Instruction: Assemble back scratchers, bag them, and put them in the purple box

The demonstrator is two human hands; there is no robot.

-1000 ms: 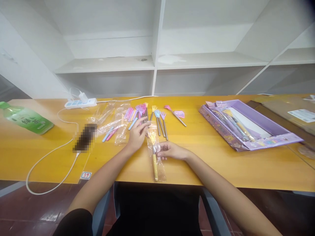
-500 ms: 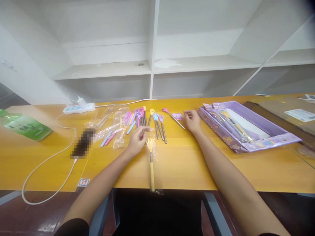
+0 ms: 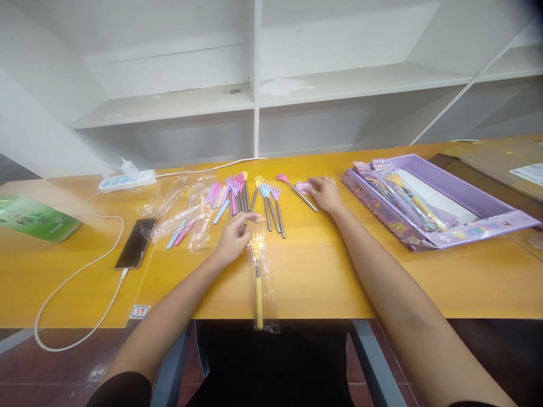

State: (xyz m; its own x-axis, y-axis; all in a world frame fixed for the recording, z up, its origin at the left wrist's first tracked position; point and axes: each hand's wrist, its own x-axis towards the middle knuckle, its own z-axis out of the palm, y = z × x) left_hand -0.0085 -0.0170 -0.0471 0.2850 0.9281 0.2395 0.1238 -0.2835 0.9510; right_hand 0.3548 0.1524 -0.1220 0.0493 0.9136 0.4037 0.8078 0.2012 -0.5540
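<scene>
My left hand (image 3: 233, 237) hovers low over the table with its index finger stretched out and thumb apart, holding nothing. Just beside it lies a yellow back scratcher (image 3: 259, 288) inside a clear plastic bag (image 3: 269, 305), its claw towards the shelf. My right hand (image 3: 326, 195) has its fingertips at a small stack of pink cards (image 3: 302, 187), partly covering it; the fingers are loosely bent and apart. Left of the cards, a back scratcher with a pink claw (image 3: 297, 192) lies slanted. Several more back scratchers (image 3: 271, 206) with metal rods are grouped beyond my left hand.
Loose coloured handles (image 3: 180, 233) and clear bags (image 3: 169, 200) lie on the left, near a charging phone (image 3: 136, 243), a power strip (image 3: 127, 180) and a green bottle (image 3: 38, 217). On the right are a purple display box (image 3: 432, 169) with bagged scratchers and a cardboard box (image 3: 487, 161).
My right hand has moved left onto the pink cards. My left hand stays near the bagged scratcher, its fingers little changed. The whole view has shifted slightly.
</scene>
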